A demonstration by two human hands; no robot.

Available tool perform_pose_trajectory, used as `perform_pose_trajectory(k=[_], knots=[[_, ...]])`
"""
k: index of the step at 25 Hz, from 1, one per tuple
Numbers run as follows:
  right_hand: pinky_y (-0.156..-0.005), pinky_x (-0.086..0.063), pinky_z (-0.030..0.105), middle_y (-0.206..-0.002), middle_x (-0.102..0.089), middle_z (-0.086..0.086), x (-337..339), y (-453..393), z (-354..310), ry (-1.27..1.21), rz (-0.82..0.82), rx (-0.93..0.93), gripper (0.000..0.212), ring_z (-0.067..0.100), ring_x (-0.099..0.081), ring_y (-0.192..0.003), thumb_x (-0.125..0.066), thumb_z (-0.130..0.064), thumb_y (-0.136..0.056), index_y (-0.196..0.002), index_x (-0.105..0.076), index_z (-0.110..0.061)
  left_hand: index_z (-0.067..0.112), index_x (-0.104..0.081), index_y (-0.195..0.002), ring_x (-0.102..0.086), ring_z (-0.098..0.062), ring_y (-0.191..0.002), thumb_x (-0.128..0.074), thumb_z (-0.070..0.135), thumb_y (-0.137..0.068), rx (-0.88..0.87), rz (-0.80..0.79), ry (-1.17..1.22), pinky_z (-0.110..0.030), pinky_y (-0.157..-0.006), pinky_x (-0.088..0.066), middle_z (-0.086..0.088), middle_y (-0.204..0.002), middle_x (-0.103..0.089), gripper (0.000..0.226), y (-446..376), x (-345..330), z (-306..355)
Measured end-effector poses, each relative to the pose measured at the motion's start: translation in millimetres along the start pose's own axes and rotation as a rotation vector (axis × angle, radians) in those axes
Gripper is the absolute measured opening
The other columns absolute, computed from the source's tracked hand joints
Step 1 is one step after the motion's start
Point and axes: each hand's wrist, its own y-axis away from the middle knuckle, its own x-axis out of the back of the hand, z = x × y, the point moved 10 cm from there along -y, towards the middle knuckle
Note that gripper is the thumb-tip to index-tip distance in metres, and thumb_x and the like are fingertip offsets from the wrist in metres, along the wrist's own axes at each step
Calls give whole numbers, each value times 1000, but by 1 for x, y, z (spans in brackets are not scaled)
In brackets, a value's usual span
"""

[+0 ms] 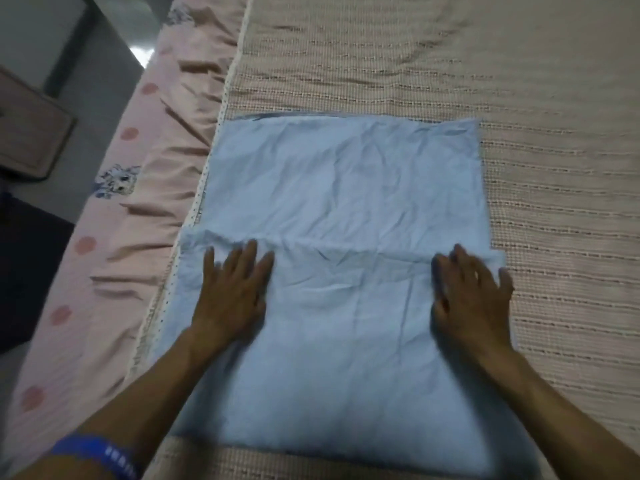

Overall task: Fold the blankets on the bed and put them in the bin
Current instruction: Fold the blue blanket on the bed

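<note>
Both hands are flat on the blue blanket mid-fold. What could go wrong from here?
1. The folded edge under the left hand and right hand looks uneven and rumpled at its left end; the next fold of the blue blanket could come out skewed.
2. The blanket's left side lies at the woven mat's edge, by the pink bed skirt; a push could slide it off.
3. No bin is in view.

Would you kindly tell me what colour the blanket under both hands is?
The blanket is plain light blue, seen clearly in the head view.
</note>
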Motion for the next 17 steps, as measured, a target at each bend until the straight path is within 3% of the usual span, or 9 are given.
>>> perform_pose_trajectory(k=[2, 5, 7, 9, 11, 12, 14, 17], knots=[[-110, -20, 66, -151, -39, 18, -24, 53, -29, 79, -121, 123, 75, 44, -38, -135, -73, -18, -70, -141, -49, -13, 25, -28, -152, -28, -31, -143, -29, 43, -90, 177, -191, 103, -61, -110, -7, -9, -158, -25, 64, 56, -31, 1], [-110, -14, 71, -151, -37, 24, -48, 106, -17, 167, -342, 51, 85, 48, -33, -136, -77, -23, -69, -146, -43, -9, 36, 1, -154, -3, -23, -149, -12, 52, -98, 513, -348, 174, -57, -113, 6, 1, -163, 0, 60, 149, -65, -36], [-109, -10, 73, -148, -37, 31, -47, 122, -2, 222, -398, -15, 82, 52, -32, -135, -74, -22, -71, -144, -43, -1, 24, -7, -156, -8, -29, -149, -16, 38, -99, 584, -360, 133, -63, -113, 4, -6, -163, -6, 59, 174, -60, -43], [-108, -11, 74, -148, -33, 35, -33, 133, -17, 190, -276, 63, 75, 53, -29, -136, -60, -17, -73, -143, -42, 2, 8, -27, -151, -22, -39, -144, -34, 30, -85, 400, -283, 32, -65, -111, 4, -17, -158, -22, 70, 169, -44, -20], [-110, -12, 72, -152, -29, 32, -30, 165, -55, 131, -215, 268, 88, 51, -29, -138, -62, -18, -62, -147, -40, -4, 10, -30, -150, -28, -39, -141, -56, 36, -66, 67, -264, 19, -65, -112, 1, -19, -156, -26, 92, 175, -42, 19], [-112, -11, 70, -154, -28, 28, -33, 183, -67, 127, -245, 330, 97, 50, -29, -140, -67, -17, -57, -149, -38, -8, 12, -28, -152, -29, -39, -141, -65, 35, -57, -18, -306, 32, -66, -112, -2, -18, -157, -25, 105, 188, -46, 30], [-113, -9, 70, -156, -27, 25, -40, 214, -67, 127, -311, 286, 104, 47, -27, -142, -72, -12, -53, -151, -36, -13, 12, -27, -152, -31, -42, -139, -70, 31, -44, 11, -419, 40, -69, -111, -3, -22, -156, -25, 118, 213, -52, 25], [-112, -9, 71, -150, -35, 30, -44, 227, -51, 226, -305, 192, 89, 50, -34, -137, -67, -8, -63, -148, -40, -9, -1, -41, -143, -46, -53, -121, -63, 28, -58, -38, -408, -68, -70, -111, -5, -37, -139, -40, 92, 220, -54, 14]])
